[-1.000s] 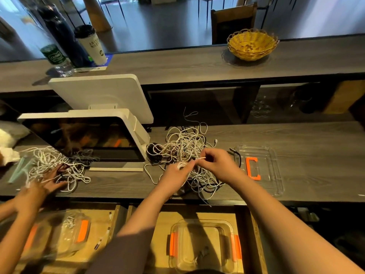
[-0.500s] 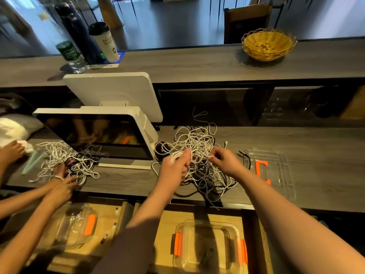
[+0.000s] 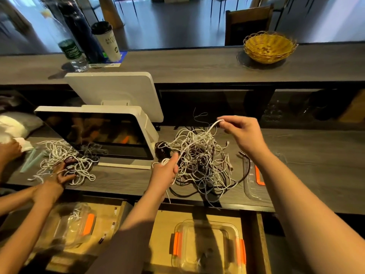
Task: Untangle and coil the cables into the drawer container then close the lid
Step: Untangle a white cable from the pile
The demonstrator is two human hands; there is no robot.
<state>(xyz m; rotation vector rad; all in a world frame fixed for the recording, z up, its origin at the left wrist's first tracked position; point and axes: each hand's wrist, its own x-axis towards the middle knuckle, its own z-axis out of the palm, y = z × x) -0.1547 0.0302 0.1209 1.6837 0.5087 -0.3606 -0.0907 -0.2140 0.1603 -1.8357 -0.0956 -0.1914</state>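
Pulling one white cable point(image 3: 199, 139) out of the tangle point(image 3: 199, 161), I now have my right hand point(image 3: 244, 131) raised up and far over the counter point(image 3: 296, 155), fingertips pinching the cable's free end. A second ago both hands were low and close together at the near edge of the pile; since then the right has lifted away and the strand runs taut between them. My left hand point(image 3: 166, 173) stays near, fist wrapped round a small started coil of the same cable, thumb pressing it.

That stretch suggests this cable is coming free, so I judge winding it onto the coil comes next. Most of the white and dark cables remain knotted on the counter, so the task is early.

Below, the container point(image 3: 207, 248) sits open in the drawer point(image 3: 164, 224), with only something small and dark inside. Its lid point(image 3: 254, 186) lies on the counter right of the tangle.

At left, another person's hand point(image 3: 61, 175) works a separate pile beside the screen point(image 3: 94, 133).
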